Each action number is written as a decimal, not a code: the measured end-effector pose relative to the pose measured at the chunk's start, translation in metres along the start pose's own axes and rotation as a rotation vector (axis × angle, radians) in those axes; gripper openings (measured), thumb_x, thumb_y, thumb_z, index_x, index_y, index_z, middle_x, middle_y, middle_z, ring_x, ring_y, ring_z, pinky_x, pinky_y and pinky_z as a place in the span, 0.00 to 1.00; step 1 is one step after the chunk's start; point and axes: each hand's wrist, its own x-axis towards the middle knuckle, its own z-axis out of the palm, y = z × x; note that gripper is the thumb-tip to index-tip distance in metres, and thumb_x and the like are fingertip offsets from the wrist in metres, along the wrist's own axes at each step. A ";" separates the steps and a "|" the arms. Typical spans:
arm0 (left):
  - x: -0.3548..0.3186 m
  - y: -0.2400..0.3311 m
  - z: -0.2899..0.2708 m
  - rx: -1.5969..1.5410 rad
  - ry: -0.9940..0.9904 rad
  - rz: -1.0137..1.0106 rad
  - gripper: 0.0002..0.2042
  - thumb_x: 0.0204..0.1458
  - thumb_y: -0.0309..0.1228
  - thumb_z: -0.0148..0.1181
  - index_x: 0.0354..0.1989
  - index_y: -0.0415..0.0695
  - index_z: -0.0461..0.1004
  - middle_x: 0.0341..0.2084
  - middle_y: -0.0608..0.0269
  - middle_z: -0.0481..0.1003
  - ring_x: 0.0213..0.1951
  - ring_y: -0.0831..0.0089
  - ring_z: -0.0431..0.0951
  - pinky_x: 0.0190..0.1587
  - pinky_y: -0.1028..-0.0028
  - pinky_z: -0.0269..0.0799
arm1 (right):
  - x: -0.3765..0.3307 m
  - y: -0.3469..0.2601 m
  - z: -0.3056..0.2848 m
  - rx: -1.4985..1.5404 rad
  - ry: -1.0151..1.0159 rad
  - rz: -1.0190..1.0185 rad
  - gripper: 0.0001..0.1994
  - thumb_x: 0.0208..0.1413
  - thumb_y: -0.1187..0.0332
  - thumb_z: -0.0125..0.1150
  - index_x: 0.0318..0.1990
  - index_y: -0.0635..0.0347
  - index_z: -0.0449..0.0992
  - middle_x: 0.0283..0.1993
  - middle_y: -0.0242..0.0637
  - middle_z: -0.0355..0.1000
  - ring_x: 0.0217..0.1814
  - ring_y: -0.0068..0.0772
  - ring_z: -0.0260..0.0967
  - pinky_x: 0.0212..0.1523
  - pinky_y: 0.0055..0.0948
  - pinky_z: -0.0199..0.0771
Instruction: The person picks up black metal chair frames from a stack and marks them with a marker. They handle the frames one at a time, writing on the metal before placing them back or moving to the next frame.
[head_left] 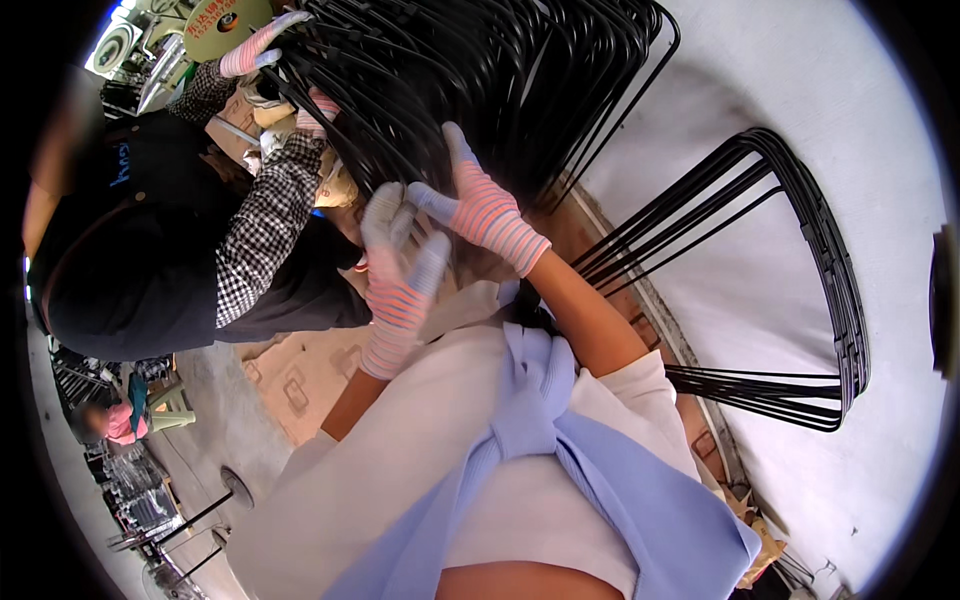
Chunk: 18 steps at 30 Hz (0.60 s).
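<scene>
Both my hands wear pink-and-grey striped gloves. My left hand point(394, 290) is raised in front of my body, blurred by motion, its thumb held apart from the fingers. Just right of it and slightly higher is my right hand point(490, 215), with finger and thumb spread and nothing seen in the grip. Its fingertips are close to a large bundle of black bent metal rod frames point(430, 70); whether they touch it I cannot tell. The lower part of the bundle between my hands is smeared and dark.
More bent frames point(835, 280) lean against the white wall point(780, 60) at right. A co-worker in checkered sleeves point(265, 235) stands close on the left, striped-gloved hand point(250, 55) on the bundle. Farther off are a seated person point(125, 422), a stand fan point(235, 487) and a green machine point(225, 25).
</scene>
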 end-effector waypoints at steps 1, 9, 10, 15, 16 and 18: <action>-0.004 -0.007 0.000 0.282 -0.026 0.164 0.34 0.43 0.28 0.58 0.58 0.37 0.48 0.57 0.49 0.51 0.56 0.60 0.57 0.58 0.67 0.52 | 0.003 0.014 0.006 0.065 0.036 -0.080 0.44 0.46 0.52 0.57 0.62 0.64 0.37 0.62 0.56 0.45 0.64 0.50 0.46 0.60 0.31 0.51; -0.007 -0.049 -0.011 1.057 0.189 0.363 0.46 0.29 0.36 0.68 0.57 0.36 0.46 0.55 0.40 0.50 0.57 0.46 0.52 0.59 0.60 0.48 | -0.014 0.028 0.018 0.149 0.031 -0.153 0.39 0.50 0.56 0.53 0.62 0.65 0.39 0.61 0.55 0.49 0.64 0.45 0.48 0.60 0.29 0.49; -0.011 -0.053 -0.014 0.988 0.225 0.310 0.47 0.28 0.36 0.69 0.58 0.36 0.45 0.54 0.40 0.50 0.57 0.47 0.52 0.59 0.61 0.48 | -0.021 0.026 0.016 0.140 0.022 -0.153 0.39 0.51 0.56 0.53 0.62 0.65 0.39 0.61 0.55 0.49 0.64 0.44 0.47 0.60 0.28 0.48; -0.036 -0.044 -0.018 0.919 0.182 0.194 0.49 0.31 0.35 0.68 0.60 0.36 0.40 0.57 0.45 0.48 0.58 0.55 0.53 0.59 0.64 0.49 | -0.042 0.033 0.018 0.296 -0.075 -0.263 0.33 0.54 0.58 0.50 0.61 0.64 0.44 0.62 0.51 0.50 0.65 0.40 0.46 0.61 0.26 0.46; -0.039 -0.042 -0.015 0.978 0.202 0.187 0.48 0.31 0.35 0.68 0.60 0.36 0.40 0.57 0.45 0.49 0.58 0.55 0.53 0.59 0.64 0.49 | -0.046 0.029 0.022 0.415 -0.106 -0.258 0.32 0.54 0.58 0.50 0.61 0.63 0.46 0.62 0.49 0.51 0.65 0.39 0.47 0.61 0.26 0.47; -0.039 -0.038 -0.009 1.094 0.243 0.165 0.48 0.32 0.34 0.67 0.60 0.36 0.41 0.57 0.44 0.49 0.58 0.54 0.53 0.59 0.63 0.49 | -0.060 0.018 0.014 0.220 -0.058 -0.225 0.26 0.56 0.61 0.47 0.60 0.60 0.52 0.60 0.45 0.55 0.63 0.37 0.51 0.60 0.26 0.50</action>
